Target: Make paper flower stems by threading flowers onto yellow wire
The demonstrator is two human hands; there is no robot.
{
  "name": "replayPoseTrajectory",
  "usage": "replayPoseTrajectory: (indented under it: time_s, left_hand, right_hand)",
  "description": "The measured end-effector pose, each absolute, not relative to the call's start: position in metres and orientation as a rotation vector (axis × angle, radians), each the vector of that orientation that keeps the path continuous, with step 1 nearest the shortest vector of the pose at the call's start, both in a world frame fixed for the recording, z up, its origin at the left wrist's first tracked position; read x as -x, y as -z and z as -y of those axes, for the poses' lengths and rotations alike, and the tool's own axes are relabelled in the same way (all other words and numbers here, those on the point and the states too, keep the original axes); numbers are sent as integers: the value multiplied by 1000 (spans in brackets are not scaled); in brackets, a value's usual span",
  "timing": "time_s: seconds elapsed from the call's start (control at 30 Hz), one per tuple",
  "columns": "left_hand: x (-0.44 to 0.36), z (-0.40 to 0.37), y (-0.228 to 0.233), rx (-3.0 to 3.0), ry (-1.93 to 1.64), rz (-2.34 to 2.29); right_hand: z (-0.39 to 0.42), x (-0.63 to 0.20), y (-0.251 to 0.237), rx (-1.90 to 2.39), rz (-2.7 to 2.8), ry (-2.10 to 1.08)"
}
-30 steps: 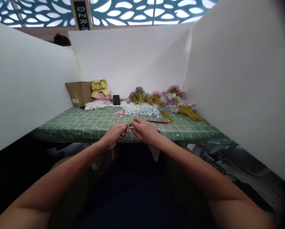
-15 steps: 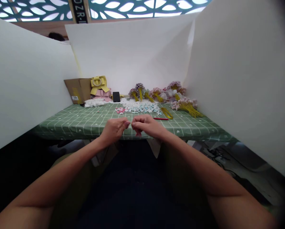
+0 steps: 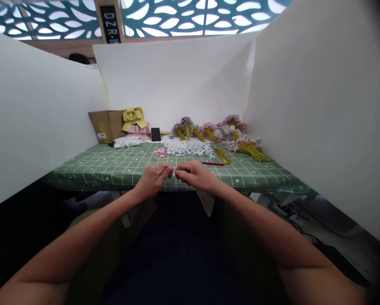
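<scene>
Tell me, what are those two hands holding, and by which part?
It cannot be told. The left hand and right hand pinch fingertips together over the table edge, hiding anything in their grip.

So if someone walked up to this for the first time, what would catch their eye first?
Probably the two hands, left hand and right hand, fingertips pinched together over the near edge of the green checked tablecloth; what they pinch is too small to tell. Behind them lies a heap of small white, blue and pink flowers, with yellow-stemmed flower bunches at the back right.
</scene>
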State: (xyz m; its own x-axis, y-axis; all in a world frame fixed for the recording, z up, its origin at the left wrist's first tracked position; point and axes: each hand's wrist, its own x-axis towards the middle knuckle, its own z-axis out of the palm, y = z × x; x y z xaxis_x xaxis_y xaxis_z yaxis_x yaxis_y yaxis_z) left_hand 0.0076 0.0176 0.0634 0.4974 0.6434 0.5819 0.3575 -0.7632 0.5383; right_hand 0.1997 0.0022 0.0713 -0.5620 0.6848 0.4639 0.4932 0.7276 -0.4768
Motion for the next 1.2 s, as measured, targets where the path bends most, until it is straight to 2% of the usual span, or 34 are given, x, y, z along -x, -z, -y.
replayPoseTrajectory:
  time_s: [0.07,0.13,0.17,0.27,0.33,0.43,0.5,0.57,0.6,0.7,0.77,0.83,0.9,1.0,1.07,1.13,1.2]
  left_hand:
    - [-5,-13,-69,-2566,-1170,-791]
    - [-5,-15,-68,-2566,-1159,-791]
    - [-6,-18,-64,-2492,-1137,-815]
    - [-12,-31,-46,-2016,-982,-912]
    - [-14,-38,-35,-1703,-887,-895]
    - [-15,-42,-31,-1614,-867,-832]
    - [-13,-41,-34,-1796,-908,-842]
    - [-11,-36,-42,-2073,-990,-868]
    - [-11,-32,-46,-2212,-1046,-870]
    - [-8,-16,-61,-2517,-1220,-791]
    - [-7,-8,-67,-2628,-1273,-692]
    - [-7,-9,-66,-2605,-1273,-685]
    - [-10,-18,-57,-2384,-1185,-808]
    - [-13,-35,-39,-1781,-888,-936]
    - [-14,-42,-32,-1507,-810,-880]
    - [-14,-43,-31,-1421,-803,-814]
    - [-13,-41,-34,-1502,-820,-813]
  right_hand:
    - [2,-202,-80,790,2255,-842]
    - [2,-203,-80,797,2247,-941]
    - [0,-202,-77,864,2251,-811]
    - [-10,-197,-59,1094,2246,-63]
    - [-15,-193,-48,1104,2317,286]
    - [-17,-191,-41,1081,2394,498]
    - [-16,-191,-42,1072,2383,466]
    - [-14,-192,-48,1021,2357,225]
    - [-12,-193,-52,980,2329,9]
    - [-3,-197,-68,777,2180,-857]
    - [0,-200,-75,632,2081,-1313]
    - [-2,-201,-74,629,2059,-1409]
    - [-9,-200,-67,839,2122,-1074]
    - [-19,-195,-51,1114,2233,-164]
    - [-21,-193,-44,1105,2319,270]
    - [-20,-192,-42,1067,2394,457]
    - [-18,-192,-43,1061,2406,472]
